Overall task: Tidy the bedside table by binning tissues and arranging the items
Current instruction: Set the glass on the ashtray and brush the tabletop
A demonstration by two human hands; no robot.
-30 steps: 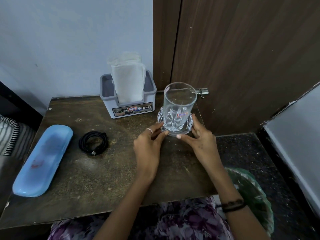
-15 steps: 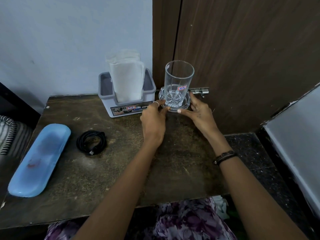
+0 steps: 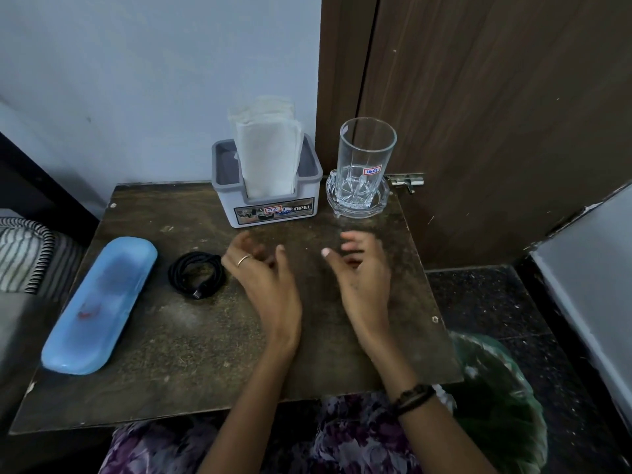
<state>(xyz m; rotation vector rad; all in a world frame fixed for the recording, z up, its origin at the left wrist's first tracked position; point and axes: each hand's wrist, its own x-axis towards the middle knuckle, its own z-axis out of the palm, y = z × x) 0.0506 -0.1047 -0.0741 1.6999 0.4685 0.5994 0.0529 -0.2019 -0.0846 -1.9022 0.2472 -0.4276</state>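
Both my grips, left hand (image 3: 263, 282) and right hand (image 3: 364, 278), hover open and empty over the desk (image 3: 205, 336). The glass (image 3: 366, 162) stands in its dish (image 3: 357, 201) just beyond my right fingers; a careless reach could topple it.

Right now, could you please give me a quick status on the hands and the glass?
Left hand and right hand open, empty. Glass upright on glass coaster, beside tissue holder. Nothing obstructing.
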